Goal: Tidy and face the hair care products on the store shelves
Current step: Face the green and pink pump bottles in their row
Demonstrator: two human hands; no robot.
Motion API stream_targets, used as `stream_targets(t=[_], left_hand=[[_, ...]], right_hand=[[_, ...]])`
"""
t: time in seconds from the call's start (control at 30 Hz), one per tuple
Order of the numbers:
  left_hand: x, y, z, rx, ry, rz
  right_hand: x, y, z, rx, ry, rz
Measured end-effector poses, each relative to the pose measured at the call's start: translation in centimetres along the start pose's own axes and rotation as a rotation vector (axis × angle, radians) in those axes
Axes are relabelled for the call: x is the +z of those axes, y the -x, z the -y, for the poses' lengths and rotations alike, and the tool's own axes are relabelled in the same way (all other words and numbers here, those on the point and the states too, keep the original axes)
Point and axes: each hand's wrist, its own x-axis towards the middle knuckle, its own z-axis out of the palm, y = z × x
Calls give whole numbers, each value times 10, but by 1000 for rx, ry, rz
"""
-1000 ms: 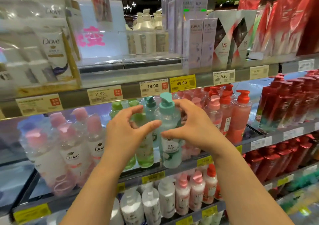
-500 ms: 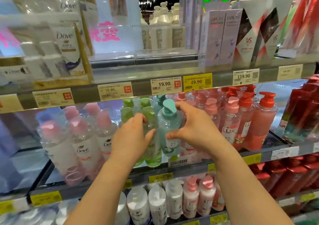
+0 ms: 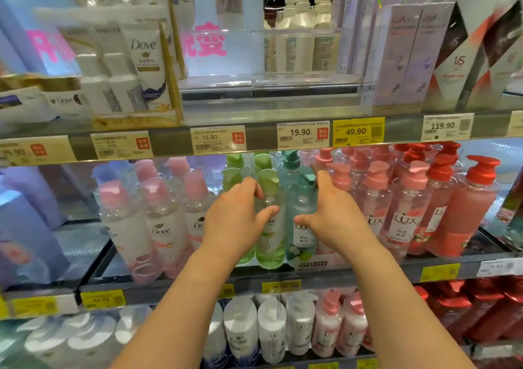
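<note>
On the middle shelf (image 3: 368, 272) a teal Lux pump bottle (image 3: 300, 207) stands upright in the front row, its label facing out. My right hand (image 3: 332, 218) holds it, thumb across the front and fingers up its right side. Directly left of it stands a green Dove bottle (image 3: 270, 241). My left hand (image 3: 236, 218) grips that one, with fingers curled near its neck and the thumb on its front. More green and teal bottles stand behind them, partly hidden.
Pink-capped Dove bottles (image 3: 158, 227) fill the shelf to the left, pink and red Lux pump bottles (image 3: 407, 216) to the right. Boxed Dove, Lux and VS sets (image 3: 452, 57) sit on the shelf above. White and pink bottles (image 3: 297, 326) line the shelf below. Price tags (image 3: 358, 131) run along the shelf edges.
Both hands held the teal bottle out in front of the shelf. It now stands back in the row. My left hand has shifted onto the green bottle beside it.
</note>
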Motion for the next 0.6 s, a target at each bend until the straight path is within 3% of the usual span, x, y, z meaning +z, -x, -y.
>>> stream_targets(t=[0.17, 0.33, 0.47, 0.6], left_hand=[[-2, 13, 18, 26, 264, -34], [-25, 42, 52, 54, 560, -271], [-55, 61, 91, -32, 643, -506], [-79, 76, 145, -188, 613, -616]], right_hand=[[-17, 13, 17, 34, 22, -54], [-30, 25, 41, -38, -25, -270], [-6, 26, 81, -166, -259, -97], [39, 28, 129, -342, -240, 105]])
